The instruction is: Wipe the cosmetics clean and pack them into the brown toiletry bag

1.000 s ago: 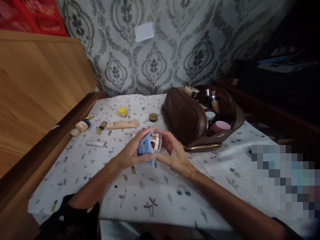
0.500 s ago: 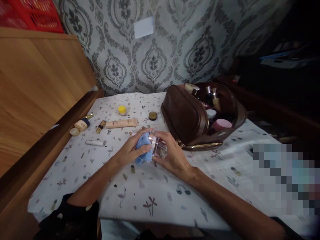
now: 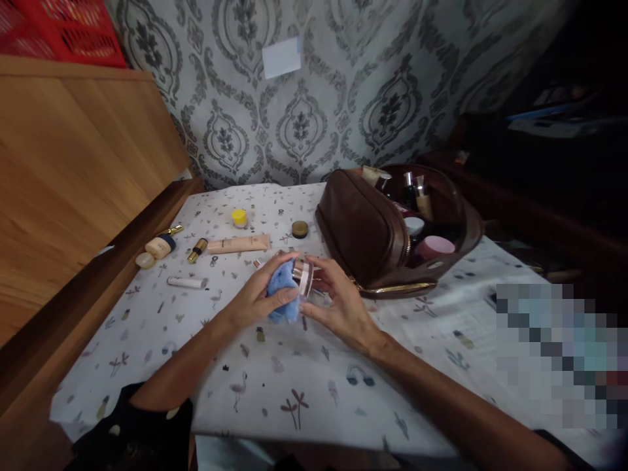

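My left hand (image 3: pixel 260 294) is closed on a light blue cloth (image 3: pixel 281 292), which is pressed against one end of a small clear cosmetic jar (image 3: pixel 305 278) with a pinkish metallic part. The fingers and thumb of my right hand (image 3: pixel 343 304) curve around the jar's other end and grip it. Both hands hold it just above the patterned tablecloth (image 3: pixel 275 405). Partly hidden behind my left fingers lies another small item with a shiny end (image 3: pixel 258 263). Just beyond the hands are a peach squeeze tube (image 3: pixel 239 244) and a small round pot with an olive-gold lid (image 3: pixel 299 229).
A brown leather bag (image 3: pixel 366 226) stands open on the right, holding several cosmetics, among them a pink-lidded jar (image 3: pixel 436 247). On the left lie a yellow-lidded pot (image 3: pixel 239 218), a black-and-gold lipstick tube (image 3: pixel 197 250), a white tube (image 3: pixel 187 282) and a dark-capped bottle (image 3: pixel 161 246). A wooden cabinet (image 3: pixel 83 150) borders the left.
The jar has turned slightly between my hands, and more of its pinkish metallic part shows beside the cloth. My right fingers have shifted a little on it. The surrounding items stay put.
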`<state>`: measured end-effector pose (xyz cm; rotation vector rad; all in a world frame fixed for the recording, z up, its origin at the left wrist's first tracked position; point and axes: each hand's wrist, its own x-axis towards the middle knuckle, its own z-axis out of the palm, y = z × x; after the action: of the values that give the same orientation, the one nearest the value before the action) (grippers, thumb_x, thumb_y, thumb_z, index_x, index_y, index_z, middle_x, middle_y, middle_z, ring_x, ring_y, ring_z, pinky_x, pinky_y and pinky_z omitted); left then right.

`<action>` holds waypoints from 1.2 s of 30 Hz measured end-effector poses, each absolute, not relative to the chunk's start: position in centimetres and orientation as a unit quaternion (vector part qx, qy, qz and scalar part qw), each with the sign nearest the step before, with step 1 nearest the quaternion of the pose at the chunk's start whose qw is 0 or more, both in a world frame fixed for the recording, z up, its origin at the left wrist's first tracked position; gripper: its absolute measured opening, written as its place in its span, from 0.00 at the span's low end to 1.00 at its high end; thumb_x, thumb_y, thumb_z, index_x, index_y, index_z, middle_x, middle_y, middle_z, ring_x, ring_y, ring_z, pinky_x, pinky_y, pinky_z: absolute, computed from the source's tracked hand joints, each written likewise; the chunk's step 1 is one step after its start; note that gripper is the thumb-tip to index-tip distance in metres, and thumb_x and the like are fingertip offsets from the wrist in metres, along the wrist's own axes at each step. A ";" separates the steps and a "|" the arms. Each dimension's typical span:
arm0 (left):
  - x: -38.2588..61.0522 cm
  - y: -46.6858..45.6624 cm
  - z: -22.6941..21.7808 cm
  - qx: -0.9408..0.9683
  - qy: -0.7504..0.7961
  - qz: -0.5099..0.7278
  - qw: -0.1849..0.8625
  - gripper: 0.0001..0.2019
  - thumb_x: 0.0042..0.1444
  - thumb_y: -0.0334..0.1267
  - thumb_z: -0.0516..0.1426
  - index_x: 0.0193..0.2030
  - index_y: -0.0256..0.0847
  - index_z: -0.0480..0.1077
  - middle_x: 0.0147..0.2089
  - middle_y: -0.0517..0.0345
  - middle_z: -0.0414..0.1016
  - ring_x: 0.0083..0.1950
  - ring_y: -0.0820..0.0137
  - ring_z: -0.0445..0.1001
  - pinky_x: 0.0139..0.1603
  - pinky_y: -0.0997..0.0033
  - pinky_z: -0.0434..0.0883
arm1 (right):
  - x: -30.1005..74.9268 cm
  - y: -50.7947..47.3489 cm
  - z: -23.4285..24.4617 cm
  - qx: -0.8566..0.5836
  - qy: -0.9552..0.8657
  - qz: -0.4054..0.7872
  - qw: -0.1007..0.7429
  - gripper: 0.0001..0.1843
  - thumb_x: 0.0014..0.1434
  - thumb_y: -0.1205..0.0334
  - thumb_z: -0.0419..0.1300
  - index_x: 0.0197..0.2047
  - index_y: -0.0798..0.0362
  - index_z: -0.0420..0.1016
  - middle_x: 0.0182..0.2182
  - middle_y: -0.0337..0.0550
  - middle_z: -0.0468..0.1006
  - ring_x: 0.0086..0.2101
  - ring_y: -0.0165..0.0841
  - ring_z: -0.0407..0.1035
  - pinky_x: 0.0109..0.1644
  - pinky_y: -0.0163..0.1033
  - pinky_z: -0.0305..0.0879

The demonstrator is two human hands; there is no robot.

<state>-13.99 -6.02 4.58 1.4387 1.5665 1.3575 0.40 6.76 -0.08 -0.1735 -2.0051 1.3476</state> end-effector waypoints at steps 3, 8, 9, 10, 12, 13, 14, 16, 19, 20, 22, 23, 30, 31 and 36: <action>-13.9 -6.0 4.5 0.564 0.589 0.509 0.275 0.26 0.61 0.47 0.58 0.66 0.49 0.63 0.67 0.54 0.64 0.66 0.57 0.63 0.67 0.60 0.61 | 0.2 6.9 -0.3 -0.067 -0.731 0.598 0.321 0.41 0.49 0.44 0.71 0.60 0.49 0.63 0.54 0.54 0.71 0.49 0.43 0.74 0.54 0.51 0.73; -14.2 -6.0 4.1 0.596 0.583 0.501 0.232 0.29 0.61 0.50 0.58 0.67 0.49 0.62 0.65 0.52 0.66 0.63 0.55 0.65 0.65 0.55 0.63 | 0.1 6.9 0.4 -0.065 -0.674 0.677 0.290 0.42 0.43 0.44 0.75 0.58 0.49 0.66 0.53 0.52 0.75 0.49 0.42 0.74 0.53 0.50 0.73; -14.3 -6.0 3.9 0.599 0.583 0.500 0.226 0.29 0.61 0.51 0.58 0.67 0.49 0.61 0.64 0.51 0.66 0.62 0.55 0.66 0.64 0.55 0.63 | 0.1 6.8 0.6 -0.067 -0.661 0.691 0.284 0.41 0.43 0.45 0.75 0.57 0.49 0.67 0.52 0.51 0.76 0.48 0.41 0.74 0.53 0.49 0.73; -14.4 -5.9 3.7 0.603 0.583 0.498 0.217 0.30 0.61 0.51 0.58 0.68 0.49 0.61 0.63 0.51 0.67 0.62 0.55 0.67 0.64 0.55 0.64 | 0.2 6.7 0.9 -0.070 -0.647 0.707 0.276 0.39 0.44 0.46 0.75 0.56 0.50 0.69 0.51 0.49 0.77 0.48 0.40 0.74 0.53 0.47 0.73; -14.5 -5.9 3.3 0.615 0.589 0.488 0.193 0.33 0.58 0.52 0.61 0.68 0.50 0.60 0.63 0.51 0.67 0.62 0.54 0.67 0.64 0.54 0.63 | 0.2 6.7 1.3 -0.079 -0.606 0.747 0.263 0.34 0.47 0.45 0.72 0.53 0.51 0.71 0.48 0.48 0.79 0.45 0.38 0.75 0.49 0.44 0.74; -14.6 -5.8 3.1 0.620 0.594 0.480 0.180 0.35 0.56 0.52 0.62 0.69 0.50 0.59 0.63 0.50 0.66 0.62 0.53 0.66 0.64 0.53 0.62 | 0.3 6.6 1.5 -0.081 -0.580 0.770 0.253 0.31 0.50 0.44 0.71 0.52 0.51 0.72 0.46 0.47 0.79 0.43 0.37 0.75 0.47 0.43 0.74; -14.6 -5.7 2.9 0.623 0.599 0.474 0.169 0.36 0.55 0.51 0.64 0.69 0.50 0.59 0.64 0.50 0.66 0.63 0.52 0.65 0.65 0.52 0.61 | 0.3 6.6 1.6 -0.082 -0.553 0.793 0.243 0.29 0.52 0.43 0.69 0.51 0.51 0.73 0.45 0.46 0.80 0.41 0.36 0.76 0.44 0.41 0.74; -14.7 -5.6 2.6 0.616 0.606 0.478 0.158 0.38 0.52 0.50 0.66 0.67 0.49 0.61 0.65 0.50 0.66 0.65 0.51 0.64 0.66 0.52 0.60 | 0.3 6.6 1.7 -0.076 -0.504 0.831 0.224 0.24 0.56 0.44 0.66 0.50 0.50 0.74 0.42 0.44 0.80 0.37 0.34 0.75 0.41 0.39 0.73; -14.5 -5.5 2.6 0.576 0.594 0.526 0.197 0.36 0.49 0.52 0.68 0.64 0.45 0.65 0.64 0.49 0.69 0.64 0.51 0.66 0.65 0.54 0.62 | 0.3 6.7 1.8 -0.042 -0.469 0.862 0.190 0.22 0.58 0.43 0.64 0.47 0.50 0.76 0.39 0.43 0.81 0.35 0.32 0.75 0.39 0.37 0.73; -14.4 -5.5 2.7 0.559 0.586 0.543 0.221 0.36 0.49 0.53 0.67 0.63 0.44 0.66 0.63 0.49 0.70 0.63 0.52 0.67 0.65 0.55 0.63 | 0.3 6.8 1.8 -0.028 -0.465 0.867 0.177 0.22 0.58 0.43 0.63 0.46 0.51 0.76 0.38 0.44 0.81 0.35 0.32 0.75 0.38 0.36 0.73; -14.2 -5.5 3.0 0.532 0.570 0.568 0.264 0.35 0.51 0.57 0.64 0.62 0.42 0.67 0.61 0.48 0.71 0.62 0.52 0.69 0.64 0.55 0.65 | 0.3 6.9 1.8 -0.005 -0.461 0.873 0.160 0.22 0.59 0.43 0.63 0.47 0.51 0.76 0.38 0.44 0.81 0.35 0.32 0.75 0.37 0.35 0.73; -14.0 -5.5 3.2 0.526 0.563 0.575 0.276 0.34 0.53 0.59 0.62 0.62 0.41 0.68 0.60 0.48 0.72 0.62 0.52 0.69 0.64 0.55 0.65 | 0.3 7.0 1.8 0.001 -0.460 0.873 0.158 0.21 0.59 0.44 0.63 0.48 0.51 0.76 0.38 0.44 0.80 0.35 0.31 0.74 0.37 0.34 0.73; -13.7 -5.5 3.5 0.543 0.561 0.562 0.274 0.33 0.59 0.61 0.56 0.62 0.39 0.68 0.47 0.49 0.78 0.65 0.55 0.66 0.69 0.57 0.59 | 0.5 7.2 1.9 -0.010 -0.483 0.858 0.173 0.25 0.56 0.48 0.67 0.54 0.50 0.72 0.45 0.46 0.79 0.37 0.32 0.74 0.38 0.36 0.73; -13.8 -5.5 3.5 0.549 0.558 0.559 0.272 0.33 0.59 0.60 0.55 0.63 0.39 0.67 0.50 0.49 0.77 0.65 0.55 0.66 0.69 0.58 0.59 | 0.5 7.2 1.9 -0.012 -0.485 0.857 0.176 0.25 0.56 0.48 0.67 0.54 0.50 0.72 0.45 0.46 0.79 0.37 0.32 0.74 0.39 0.37 0.73; -14.1 -5.8 3.7 0.569 0.567 0.537 0.258 0.30 0.60 0.57 0.57 0.64 0.44 0.65 0.60 0.50 0.70 0.60 0.58 0.69 0.64 0.61 0.65 | 0.7 7.5 2.0 -0.015 -0.523 0.838 0.157 0.25 0.54 0.49 0.70 0.52 0.48 0.72 0.43 0.43 0.79 0.40 0.33 0.75 0.45 0.40 0.72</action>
<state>-14.10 -5.81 3.69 1.5435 1.5366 1.4566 0.74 7.46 1.96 -0.0441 -1.4950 2.3972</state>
